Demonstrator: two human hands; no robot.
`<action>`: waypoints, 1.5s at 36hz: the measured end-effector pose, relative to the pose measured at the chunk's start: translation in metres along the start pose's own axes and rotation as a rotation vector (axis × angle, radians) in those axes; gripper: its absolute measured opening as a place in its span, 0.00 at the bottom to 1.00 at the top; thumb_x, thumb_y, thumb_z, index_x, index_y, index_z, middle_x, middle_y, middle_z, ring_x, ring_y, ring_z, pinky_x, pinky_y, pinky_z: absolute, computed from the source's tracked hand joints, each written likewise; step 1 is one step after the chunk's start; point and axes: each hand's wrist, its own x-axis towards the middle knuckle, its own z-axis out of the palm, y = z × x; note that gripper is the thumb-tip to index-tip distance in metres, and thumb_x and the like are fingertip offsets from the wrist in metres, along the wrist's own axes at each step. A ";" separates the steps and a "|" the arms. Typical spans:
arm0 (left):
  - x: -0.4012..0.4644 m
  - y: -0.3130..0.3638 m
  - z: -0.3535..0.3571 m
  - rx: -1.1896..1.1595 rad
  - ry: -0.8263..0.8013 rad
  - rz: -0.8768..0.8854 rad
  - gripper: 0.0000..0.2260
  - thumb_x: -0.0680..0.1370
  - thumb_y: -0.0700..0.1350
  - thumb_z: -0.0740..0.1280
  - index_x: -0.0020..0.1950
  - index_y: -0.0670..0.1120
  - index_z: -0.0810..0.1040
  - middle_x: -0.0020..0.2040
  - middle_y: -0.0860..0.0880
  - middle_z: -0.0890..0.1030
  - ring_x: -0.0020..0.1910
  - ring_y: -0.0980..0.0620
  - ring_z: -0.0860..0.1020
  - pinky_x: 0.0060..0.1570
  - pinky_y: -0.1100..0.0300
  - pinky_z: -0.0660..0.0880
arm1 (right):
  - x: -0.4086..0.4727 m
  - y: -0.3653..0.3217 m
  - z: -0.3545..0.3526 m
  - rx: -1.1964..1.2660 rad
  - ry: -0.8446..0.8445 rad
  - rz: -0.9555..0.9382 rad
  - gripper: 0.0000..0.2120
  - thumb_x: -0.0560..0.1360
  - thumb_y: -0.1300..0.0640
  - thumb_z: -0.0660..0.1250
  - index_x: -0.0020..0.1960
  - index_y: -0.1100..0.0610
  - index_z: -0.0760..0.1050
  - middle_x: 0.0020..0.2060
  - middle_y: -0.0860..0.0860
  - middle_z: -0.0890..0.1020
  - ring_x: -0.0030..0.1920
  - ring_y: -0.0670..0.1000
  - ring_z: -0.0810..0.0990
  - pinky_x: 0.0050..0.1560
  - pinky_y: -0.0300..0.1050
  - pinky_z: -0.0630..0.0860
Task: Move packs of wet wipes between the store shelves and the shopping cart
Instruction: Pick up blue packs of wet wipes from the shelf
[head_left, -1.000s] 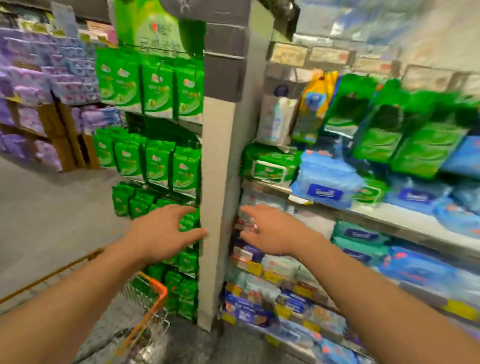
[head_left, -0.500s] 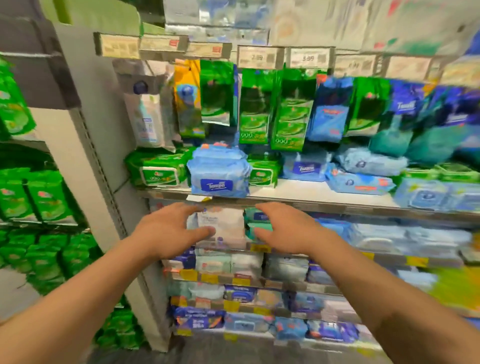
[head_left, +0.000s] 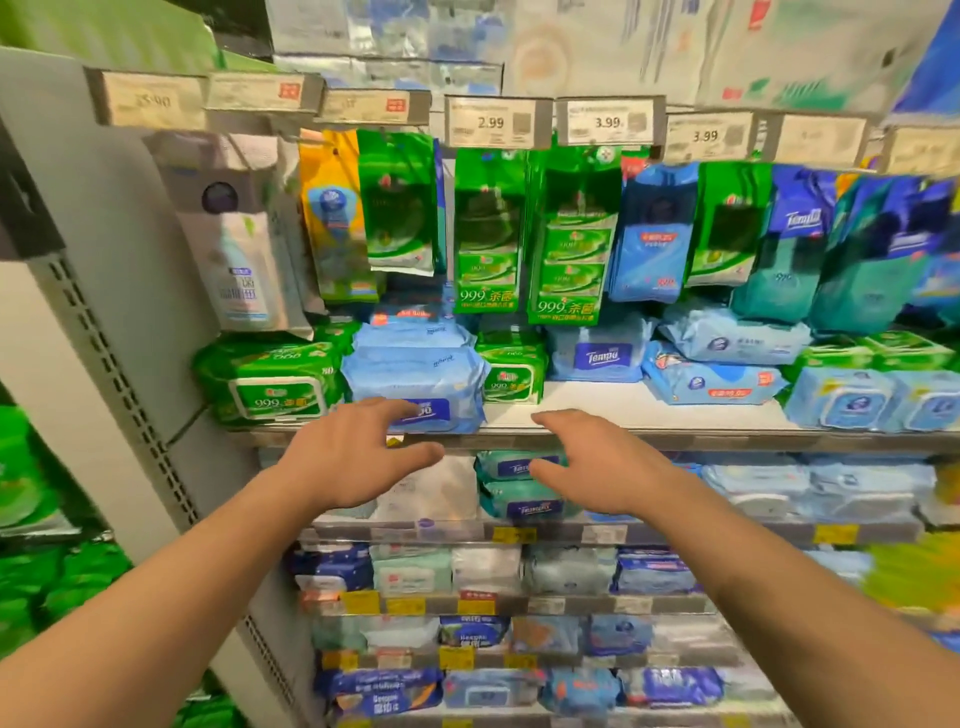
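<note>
Blue wet-wipe packs (head_left: 415, 387) are stacked at the front of the white shelf (head_left: 597, 410), flanked by a green lidded pack (head_left: 267, 382) at 9 o'clock and a smaller green pack (head_left: 511, 376) at 3 o'clock; hanging green sachets (head_left: 485, 234) are seen at 12 o'clock. Both hands are held out, palms down, fingers spread, nothing gripped. The left hand (head_left: 348, 457) overlaps the blue stack's front edge; the right hand (head_left: 597, 462) is raised before teal packs (head_left: 514, 486) one shelf below.

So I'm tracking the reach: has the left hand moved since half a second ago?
Yes. The left hand has risen: its fingertips now overlap the light blue wipes pack on the white shelf, whereas before they were below that shelf's edge.
</note>
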 end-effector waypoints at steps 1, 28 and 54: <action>0.006 -0.003 -0.001 0.000 0.001 0.005 0.43 0.65 0.80 0.54 0.75 0.60 0.70 0.75 0.53 0.73 0.71 0.48 0.73 0.67 0.47 0.72 | 0.007 -0.002 -0.001 0.000 0.007 0.002 0.33 0.81 0.42 0.62 0.81 0.51 0.58 0.78 0.50 0.65 0.76 0.51 0.65 0.75 0.48 0.64; 0.083 -0.071 0.032 -0.751 0.555 -0.120 0.24 0.73 0.56 0.66 0.68 0.51 0.75 0.62 0.53 0.74 0.58 0.57 0.74 0.54 0.72 0.69 | 0.141 -0.020 0.040 0.861 0.179 0.127 0.44 0.74 0.47 0.75 0.82 0.49 0.53 0.75 0.50 0.67 0.72 0.52 0.70 0.69 0.50 0.72; 0.108 -0.063 0.057 -1.360 0.228 -0.226 0.23 0.69 0.57 0.78 0.62 0.61 0.77 0.55 0.58 0.86 0.54 0.53 0.85 0.44 0.53 0.84 | 0.201 -0.042 0.030 0.317 0.181 0.195 0.34 0.81 0.34 0.52 0.81 0.50 0.57 0.80 0.51 0.62 0.80 0.51 0.53 0.75 0.52 0.49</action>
